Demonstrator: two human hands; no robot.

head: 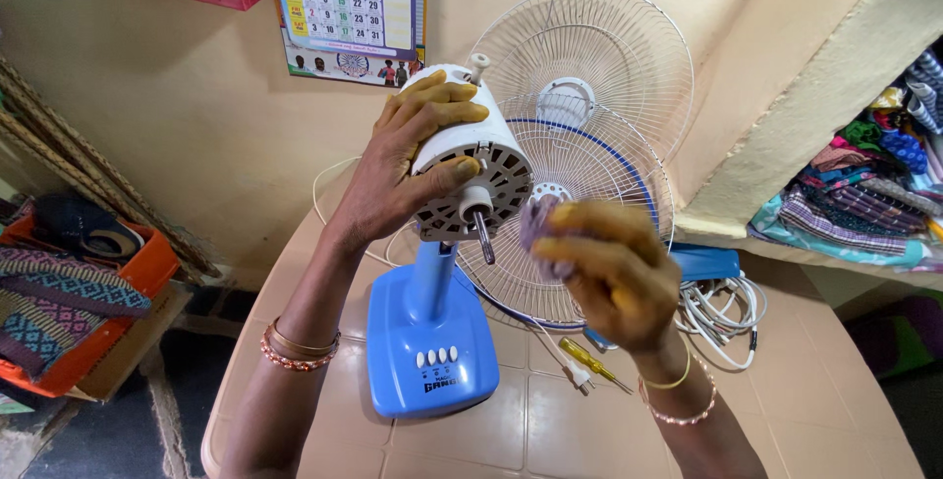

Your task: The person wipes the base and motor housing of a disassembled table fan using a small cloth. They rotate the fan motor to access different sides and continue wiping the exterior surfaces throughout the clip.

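Beige plastic table [786,410] carries a blue fan base [430,351]. Above that base, the left hand [408,160] clasps the white round motor housing [471,160]; the right hand [609,268] pinches a small purple cloth [538,226] beside its shaft

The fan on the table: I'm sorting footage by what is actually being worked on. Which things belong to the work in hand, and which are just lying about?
In hand:
- fan motor housing, held by the left hand
- motor shaft
- purple cloth in the right hand
- blue fan base

Lying about:
- wire fan guards
- yellow screwdriver
- white cable coil
- wall calendar
- folded fabrics
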